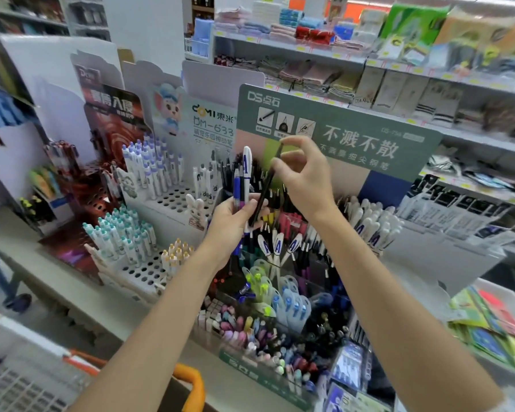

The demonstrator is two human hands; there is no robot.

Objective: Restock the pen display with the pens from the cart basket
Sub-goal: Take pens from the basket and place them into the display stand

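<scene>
Sorting step: your left hand (231, 223) grips the pen bundle (242, 185); right hand (305, 179) pinches one black pen (263, 193); next, probably seat it among matching pens in the pen display (384, 185), centre frame.

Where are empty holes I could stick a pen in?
Empty holes show in the white tray between the purple-capped pens and the rabbit figure, and in the lower tray in front of the teal-capped pens, beside the yellow-capped ones. The clear bins in the middle are packed tight.
</scene>
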